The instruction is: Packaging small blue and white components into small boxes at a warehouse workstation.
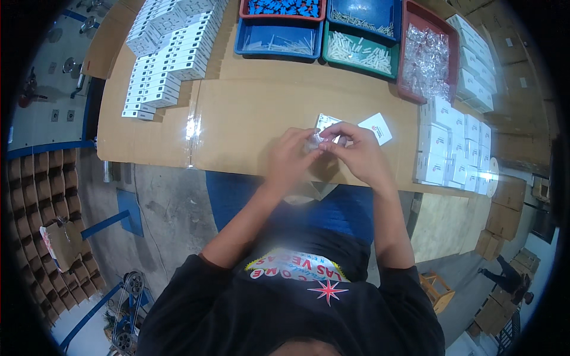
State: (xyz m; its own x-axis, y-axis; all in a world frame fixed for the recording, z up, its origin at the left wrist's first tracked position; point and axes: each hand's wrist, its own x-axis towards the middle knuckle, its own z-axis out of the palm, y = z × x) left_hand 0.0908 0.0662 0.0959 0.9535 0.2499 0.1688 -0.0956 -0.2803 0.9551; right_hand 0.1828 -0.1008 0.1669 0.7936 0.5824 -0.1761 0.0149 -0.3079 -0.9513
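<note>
Near the table's front edge, my left hand [289, 155] and my right hand [361, 155] meet with their fingertips pinched on a small clear plastic bag [313, 140]. What the bag contains is too small to make out. Just beyond my fingers lies a small white box [325, 121], partly covered by my right hand. A flat white square piece with a small printed mark [377, 129] rests on the cardboard beside my right hand; I cannot tell whether it is a lid or a leaflet.
Cardboard [237, 118] covers the table. Stacked white boxes stand at far left [172, 53] and right [448, 142]. Along the back are a blue tray of clear sticks [279, 54], a green tray of white plugs [356, 66] and a red tray of clear bags [409, 95].
</note>
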